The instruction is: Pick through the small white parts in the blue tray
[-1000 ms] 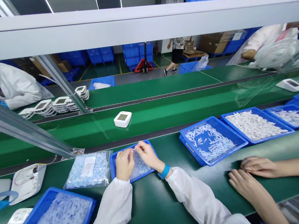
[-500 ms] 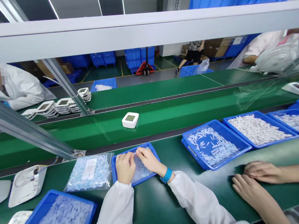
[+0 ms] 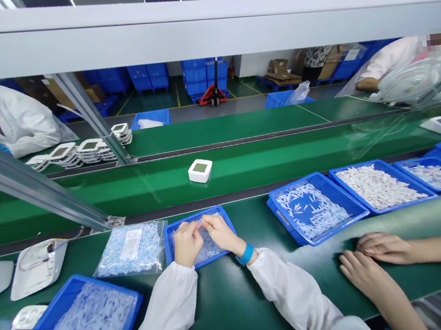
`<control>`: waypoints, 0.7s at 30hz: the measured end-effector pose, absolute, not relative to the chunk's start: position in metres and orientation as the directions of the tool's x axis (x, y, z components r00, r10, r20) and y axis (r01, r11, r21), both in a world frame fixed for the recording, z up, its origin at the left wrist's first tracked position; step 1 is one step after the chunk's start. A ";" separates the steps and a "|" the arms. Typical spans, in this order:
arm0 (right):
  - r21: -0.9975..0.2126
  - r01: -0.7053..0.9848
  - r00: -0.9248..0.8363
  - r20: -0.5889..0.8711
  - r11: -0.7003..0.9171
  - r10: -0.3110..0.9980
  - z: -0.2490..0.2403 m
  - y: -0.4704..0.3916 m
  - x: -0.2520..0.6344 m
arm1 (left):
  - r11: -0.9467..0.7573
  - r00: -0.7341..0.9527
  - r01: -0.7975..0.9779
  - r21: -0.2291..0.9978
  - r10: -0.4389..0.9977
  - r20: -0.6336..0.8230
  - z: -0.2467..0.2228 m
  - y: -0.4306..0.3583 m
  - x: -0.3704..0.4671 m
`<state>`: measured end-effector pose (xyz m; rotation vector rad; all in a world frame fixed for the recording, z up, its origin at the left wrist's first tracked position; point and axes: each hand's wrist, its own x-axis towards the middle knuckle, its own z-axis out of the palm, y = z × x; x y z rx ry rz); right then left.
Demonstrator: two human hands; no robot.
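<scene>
Over a small blue tray (image 3: 227, 226) of tiny clear pieces, both my hands are brought together with fingertips pinched. My left hand (image 3: 187, 242) is closed, its thumb pressed against the fingers. Close beside it, my right hand (image 3: 220, 232), with a blue band at the wrist, is closed the same way. Whatever lies between the fingertips is too small to make out. Left of the tray lies a clear bag of light-blue pieces (image 3: 150, 246) with a white label. A larger blue tray (image 3: 134, 300) of translucent pieces stands at the lower left.
Blue trays of white pieces (image 3: 315, 210) line the right side. A co-worker's hands (image 3: 368, 265) rest on the green table at right. A white device with a screen (image 3: 200, 170) sits on the green belt. Metal posts (image 3: 49, 188) and a crossbeam (image 3: 206, 30) frame the bench.
The white device on the belt has shifted slightly to the right. My hands stay pinched together over the small tray. The view has tilted slightly downward.
</scene>
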<state>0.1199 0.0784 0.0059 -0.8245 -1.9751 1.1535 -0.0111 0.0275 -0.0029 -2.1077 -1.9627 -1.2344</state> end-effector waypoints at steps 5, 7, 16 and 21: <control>-0.888 0.194 -0.555 0.252 0.418 0.792 0.007 0.078 0.122 | -0.286 -0.008 0.847 0.448 0.835 0.550 0.000 0.027 -0.010; -0.879 0.197 -0.554 0.266 0.435 0.789 0.008 0.076 0.122 | -0.294 -0.001 0.856 0.425 0.822 0.570 0.001 0.027 -0.009; -0.889 0.200 -0.565 0.239 0.412 0.790 0.007 0.077 0.123 | -0.296 0.045 0.883 0.363 0.824 0.564 -0.003 0.028 -0.008; -0.940 0.111 -0.502 0.228 0.324 0.834 -0.001 0.082 0.121 | -0.311 0.024 0.847 0.431 0.832 0.554 -0.004 0.032 -0.008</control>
